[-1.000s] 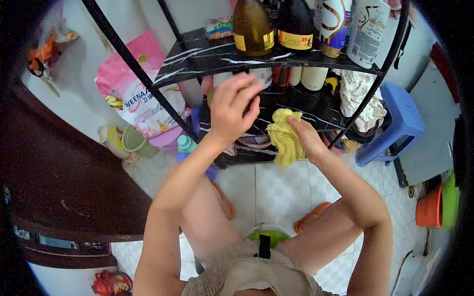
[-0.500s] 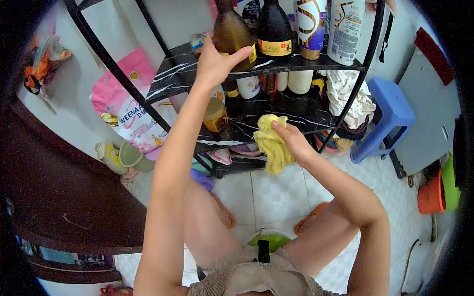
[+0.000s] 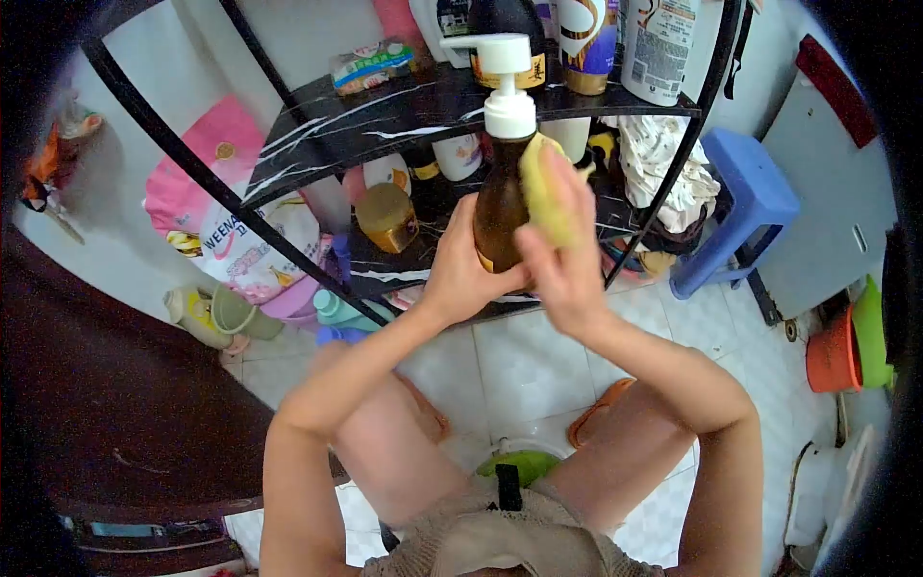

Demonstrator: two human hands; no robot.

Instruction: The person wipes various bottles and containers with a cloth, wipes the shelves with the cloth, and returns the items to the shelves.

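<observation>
A brown bottle with a white pump top [image 3: 500,197] is held upright in front of the black shelf [image 3: 317,144]. My left hand [image 3: 466,269] is wrapped round its lower left side. A yellow cloth [image 3: 553,197] is in my right hand [image 3: 567,260], pressed against the bottle's right side; this hand is slightly blurred. Behind the pump, on the upper shelf, stand a dark bottle [image 3: 505,19], a white and purple bottle [image 3: 586,48] and a white bottle [image 3: 661,53]. A jar with a gold lid [image 3: 386,216] sits on the lower shelf, left of the held bottle.
A pink and white detergent bag [image 3: 245,216] leans at the left of the rack. To the right are a pale crumpled cloth [image 3: 663,173], a blue stool [image 3: 745,207] and an orange bucket [image 3: 833,356]. A green basin [image 3: 524,464] is between the legs.
The brown bottle has left the upper shelf in my left hand and come nearer. My right hand has brought the yellow cloth up against it. The view has shifted slightly.
</observation>
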